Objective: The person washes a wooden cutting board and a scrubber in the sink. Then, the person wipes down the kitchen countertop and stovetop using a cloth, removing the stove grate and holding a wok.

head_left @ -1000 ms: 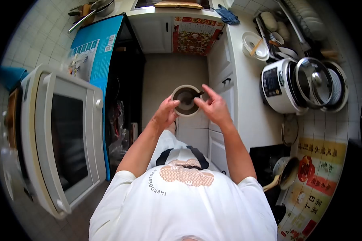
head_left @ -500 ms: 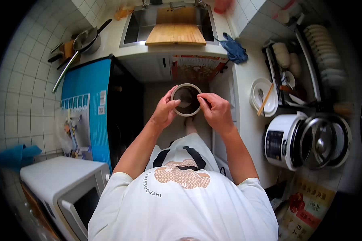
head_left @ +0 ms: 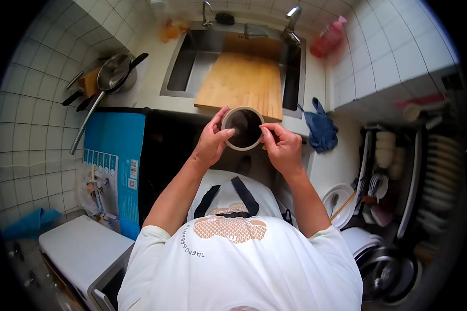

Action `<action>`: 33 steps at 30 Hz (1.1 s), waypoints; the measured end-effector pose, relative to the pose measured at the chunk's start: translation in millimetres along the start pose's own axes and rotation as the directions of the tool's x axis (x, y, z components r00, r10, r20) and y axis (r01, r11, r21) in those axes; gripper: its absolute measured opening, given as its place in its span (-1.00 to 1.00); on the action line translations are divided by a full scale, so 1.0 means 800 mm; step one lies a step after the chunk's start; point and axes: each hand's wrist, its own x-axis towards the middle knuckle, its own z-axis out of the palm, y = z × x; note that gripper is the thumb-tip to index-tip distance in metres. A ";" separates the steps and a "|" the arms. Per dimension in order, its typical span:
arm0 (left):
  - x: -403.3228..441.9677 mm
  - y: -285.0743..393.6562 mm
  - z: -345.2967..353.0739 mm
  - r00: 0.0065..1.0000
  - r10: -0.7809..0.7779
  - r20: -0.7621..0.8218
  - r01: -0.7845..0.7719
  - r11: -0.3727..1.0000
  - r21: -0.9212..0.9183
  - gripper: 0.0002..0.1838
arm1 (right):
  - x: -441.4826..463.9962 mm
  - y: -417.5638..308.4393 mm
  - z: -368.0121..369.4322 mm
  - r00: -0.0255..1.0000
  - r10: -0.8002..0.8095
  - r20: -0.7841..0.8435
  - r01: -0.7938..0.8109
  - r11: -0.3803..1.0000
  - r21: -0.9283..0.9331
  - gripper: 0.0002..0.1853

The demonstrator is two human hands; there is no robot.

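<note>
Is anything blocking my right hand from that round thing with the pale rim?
Nothing visible: your right hand is at the rim of the round thing, and your left hand holds its opposite side.

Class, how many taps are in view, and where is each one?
2: a slim tap at the back left of the sink, and a thicker tap at its back right. No others show.

Strong fisheye, black corners; white shirt [head_left: 244, 274] bright, dish rack [head_left: 411, 181] dim (blurry too).
</note>
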 end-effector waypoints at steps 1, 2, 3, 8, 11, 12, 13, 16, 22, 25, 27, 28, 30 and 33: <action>0.009 0.006 -0.001 1.000 0.008 -0.011 -0.008 1.000 -0.003 -0.13 | 0.010 0.001 0.002 0.999 0.030 -0.018 -0.029 0.999 0.037 -0.88; 0.018 0.012 -0.001 1.000 0.022 -0.020 -0.023 1.000 -0.007 -0.13 | 0.019 0.002 0.003 0.997 0.063 -0.037 -0.061 0.995 0.075 -0.88; 0.027 0.017 -0.002 0.999 0.035 -0.025 -0.035 0.999 -0.009 -0.13 | 0.028 0.005 0.004 0.998 0.049 -0.037 -0.047 0.997 0.057 -0.87; 0.065 0.038 -0.012 1.000 0.010 -0.013 -0.010 1.000 -0.006 -0.14 | 0.062 0.013 0.010 0.991 0.101 -0.087 -0.089 0.986 0.139 -0.85; 0.089 0.041 -0.019 0.999 0.016 -0.036 -0.016 1.000 0.003 -0.14 | 0.080 0.021 0.012 0.982 0.164 -0.094 -0.138 0.963 0.233 -0.84; 0.094 0.043 -0.020 0.999 0.004 -0.049 -0.004 1.000 -0.004 -0.14 | 0.084 0.023 0.014 0.978 0.191 -0.080 -0.162 0.947 0.276 -0.84; 0.098 0.045 -0.021 0.998 -0.009 -0.062 0.008 1.000 -0.009 -0.15 | 0.088 0.027 0.015 0.978 0.194 -0.081 -0.165 0.947 0.274 -0.84; 0.118 0.044 -0.030 0.999 0.002 -0.051 -0.004 1.000 -0.030 -0.17 | 0.107 0.037 0.013 0.956 0.285 -0.070 -0.238 0.891 0.387 -0.83; 0.139 0.048 -0.053 0.995 -0.042 -0.093 0.041 0.999 -0.019 -0.18 | 0.137 0.062 -0.020 0.894 0.406 -0.187 -0.194 0.730 0.656 -0.82; 0.139 0.051 -0.066 0.993 -0.066 -0.094 0.063 0.997 -0.038 -0.18 | 0.166 0.103 -0.041 0.868 0.407 -0.285 -0.198 0.810 0.552 -0.82; 0.138 0.051 -0.077 0.993 -0.061 -0.101 0.057 0.997 -0.042 -0.18 | 0.190 0.140 -0.037 0.856 0.392 -0.337 -0.211 0.860 0.465 -0.82; 0.136 0.052 -0.080 0.993 -0.065 -0.103 0.060 0.997 -0.046 -0.18 | 0.202 0.161 -0.032 0.859 0.369 -0.354 -0.208 0.885 0.418 -0.83; 0.131 0.056 -0.084 0.988 -0.075 -0.132 0.069 0.996 -0.056 -0.18 | 0.225 0.190 -0.023 0.865 0.344 -0.366 -0.205 0.907 0.368 -0.83; 0.122 0.061 -0.091 0.985 -0.065 -0.159 0.059 0.997 -0.044 -0.19 | 0.253 0.209 -0.007 0.867 0.275 -0.415 -0.221 0.960 0.174 -0.82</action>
